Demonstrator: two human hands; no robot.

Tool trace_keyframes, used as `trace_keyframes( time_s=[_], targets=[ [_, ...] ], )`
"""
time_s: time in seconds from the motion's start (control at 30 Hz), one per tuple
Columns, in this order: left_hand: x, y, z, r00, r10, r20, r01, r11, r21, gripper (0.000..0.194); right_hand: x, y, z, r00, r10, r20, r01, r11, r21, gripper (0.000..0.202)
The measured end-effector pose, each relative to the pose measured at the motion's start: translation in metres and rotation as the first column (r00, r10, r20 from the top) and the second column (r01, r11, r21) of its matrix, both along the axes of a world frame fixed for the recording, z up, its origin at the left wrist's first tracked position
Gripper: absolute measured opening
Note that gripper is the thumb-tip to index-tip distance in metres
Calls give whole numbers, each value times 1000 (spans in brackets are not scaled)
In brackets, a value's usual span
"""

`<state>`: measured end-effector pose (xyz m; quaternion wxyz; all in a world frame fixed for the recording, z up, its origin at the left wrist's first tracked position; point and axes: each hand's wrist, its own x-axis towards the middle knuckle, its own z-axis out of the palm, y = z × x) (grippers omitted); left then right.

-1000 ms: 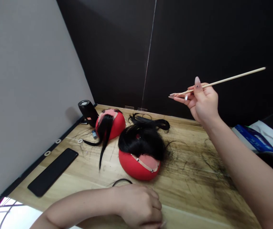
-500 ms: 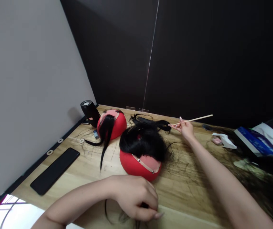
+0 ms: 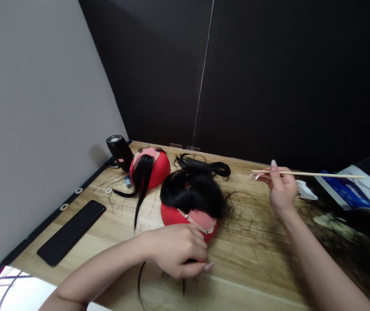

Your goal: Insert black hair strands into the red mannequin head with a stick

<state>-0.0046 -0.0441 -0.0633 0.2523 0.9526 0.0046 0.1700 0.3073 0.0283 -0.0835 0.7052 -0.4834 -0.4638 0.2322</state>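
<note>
In front of me sits a red dome-shaped form [image 3: 172, 214] with a pink cap base pinned on it and black hair [image 3: 200, 192] over its far side. My left hand [image 3: 180, 250] is closed at the near edge of this form; thin dark strands hang below its fingers, so it seems to grip a lock of hair [image 3: 184, 286]. Off to the right, my right hand [image 3: 282, 185] pinches a thin wooden stick [image 3: 320, 174], held above the table and pointing right. A looped black hair bundle [image 3: 219, 168] lies behind the form.
A second red form [image 3: 160, 170] with black hair stands at back left, beside a black cylindrical speaker [image 3: 120, 151]. A black phone [image 3: 71, 233] lies at left. Tissue packaging [image 3: 349, 190] and loose hair cover the right side. Dark panels close off the back.
My right hand has moved right and toward me with the stick, away from the looped hair bundle. My left hand has risen slightly, nearer the front form.
</note>
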Motion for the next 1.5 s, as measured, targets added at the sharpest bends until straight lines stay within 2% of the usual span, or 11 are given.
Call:
trace_keyframes(
  time_s=[0.07, 0.13, 0.2, 0.3, 0.5, 0.7, 0.9, 1.07, 1.23, 1.37, 1.5],
  targets=[
    [1, -2, 2, 1000, -6, -22, 7, 999, 44, 35, -35, -30, 4, 930, 364, -57, -367, 928, -57, 37],
    [2, -5, 3, 999, -1, -43, 4, 997, 82, 35, -68, -53, 1, 776, 620, -117, -631, 763, -143, 32],
    [2, -9, 3, 999, -3, -54, 8, 995, 96, 34, -95, -63, -5, 648, 738, -189, -761, 620, -189, 30],
    [2, -14, 0, 998, -34, -46, 37, 998, 58, 27, -118, -54, -11, 566, 782, -261, -824, 541, -168, 31],
    [4, -17, -4, 992, -94, 85, 100, 992, -74, 21, -126, -7, -9, 602, 720, -345, -781, 620, -67, 38],
    [3, -13, 7, 982, -39, 182, 77, 975, -208, 25, -124, 23, -43, 729, 556, -399, -649, 747, -144, 52],
    [0, -18, 7, 986, -97, 136, 155, 833, -532, 28, -106, 29, -66, 815, 397, -423, -531, 803, -271, 62],
    [1, -19, 3, 988, -119, 102, 156, 825, -543, 25, -63, 26, -43, 915, 235, -327, -329, 905, -270, 55],
    [1, -19, 17, 981, 132, 140, -40, 851, -523, 26, -45, -14, 14, 996, 83, -25, -85, 995, -56, 38],
    [-3, -19, 23, 855, 466, 226, -336, 831, -444, 32, -75, -68, 43, 898, 439, -18, -435, 881, -186, 34],
    [-6, -17, 18, 738, 621, 263, -494, 763, -417, 39, -113, -97, 37, 680, 705, -201, -710, 564, -422, 45]
  ],
)
